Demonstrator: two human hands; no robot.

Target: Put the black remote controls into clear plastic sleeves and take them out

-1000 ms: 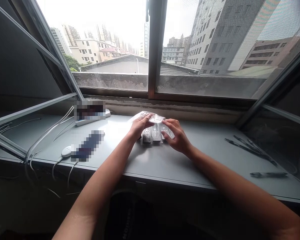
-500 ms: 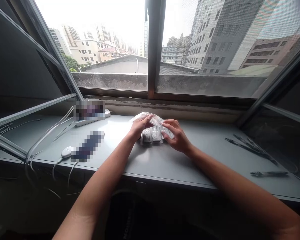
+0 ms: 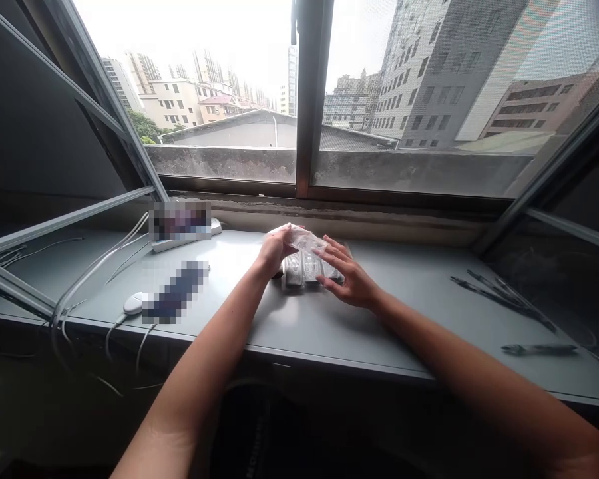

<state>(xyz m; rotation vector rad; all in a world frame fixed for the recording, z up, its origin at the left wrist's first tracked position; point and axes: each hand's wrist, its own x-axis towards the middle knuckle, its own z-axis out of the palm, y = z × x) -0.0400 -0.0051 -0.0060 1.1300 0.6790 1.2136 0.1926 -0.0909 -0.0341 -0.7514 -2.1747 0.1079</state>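
A clear plastic bag [image 3: 307, 242] stretches between my two hands above the desk. My left hand [image 3: 273, 251] is closed on its left end, fingers curled behind the film. Against the right side of the bag rests my right hand [image 3: 352, 276], its fingers stretched out and apart, with the thumb lower down near the packets. Beneath the film, small clear-wrapped packets [image 3: 293, 274] stand side by side on the desk, dark toward their bottoms. What is inside them cannot be made out. The right-hand packet is partly hidden by my right fingers.
The grey desk [image 3: 299, 339] runs below a window. To the left are a white power strip [image 3: 187, 238], a blurred-out phone-like object [image 3: 174, 293], a round white charger [image 3: 133, 303] and cables. Dark pen-like tools [image 3: 502, 299] and another [image 3: 539, 349] lie at right. Metal frames rise both sides.
My right hand's fingers have straightened and spread over the bag, where they were more bent before. My left hand has shifted slightly left, and the film between the hands is drawn flatter.
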